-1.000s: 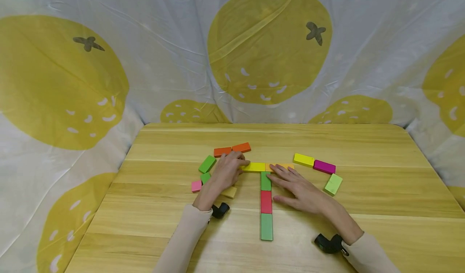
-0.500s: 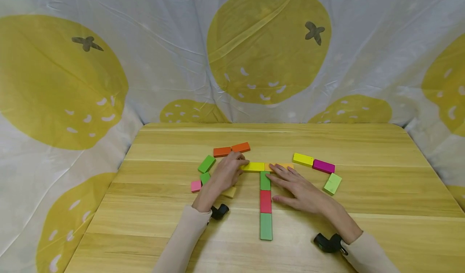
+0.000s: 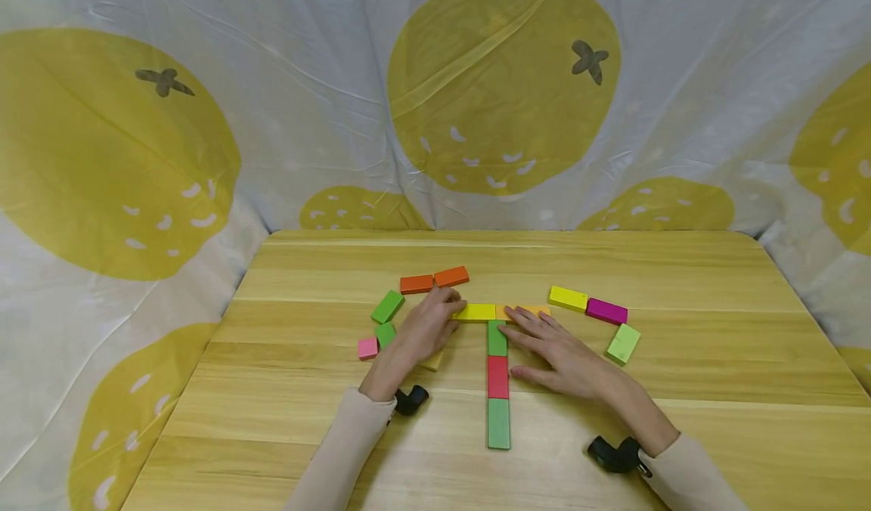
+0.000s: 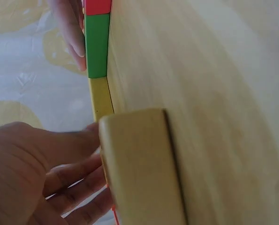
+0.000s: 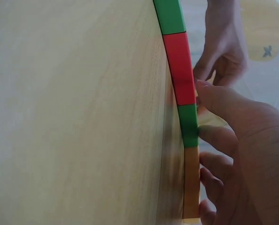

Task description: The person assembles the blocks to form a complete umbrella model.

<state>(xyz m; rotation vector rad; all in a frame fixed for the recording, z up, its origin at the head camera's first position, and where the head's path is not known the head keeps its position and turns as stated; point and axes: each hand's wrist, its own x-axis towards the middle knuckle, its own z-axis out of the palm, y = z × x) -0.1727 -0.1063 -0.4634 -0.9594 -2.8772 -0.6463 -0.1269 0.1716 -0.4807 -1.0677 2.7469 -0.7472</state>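
In the head view, my left hand (image 3: 423,329) bends over the left end of a yellow block (image 3: 476,313), seemingly pinching it between thumb and index finger. The grip is partly hidden. My right hand (image 3: 558,352) lies with extended fingers on an orange block (image 3: 537,311) that continues the yellow one end to end. Below their joint runs a straight column: a green block (image 3: 497,339), a red block (image 3: 497,377) and a paler green block (image 3: 499,423). In the left wrist view a tan block (image 4: 139,164) stands close to the camera, in front of the left fingers.
Left of the column lie two orange-red blocks (image 3: 433,280), two green blocks (image 3: 388,307) and a pink block (image 3: 367,348). To the right are another yellow block (image 3: 568,298), a magenta block (image 3: 607,311) and a light green block (image 3: 622,344). A patterned cloth hangs behind the wooden table (image 3: 272,420).
My left hand has shifted slightly toward me, covering more of the tan block beneath the wrist. The right hand and the blocks look unmoved.
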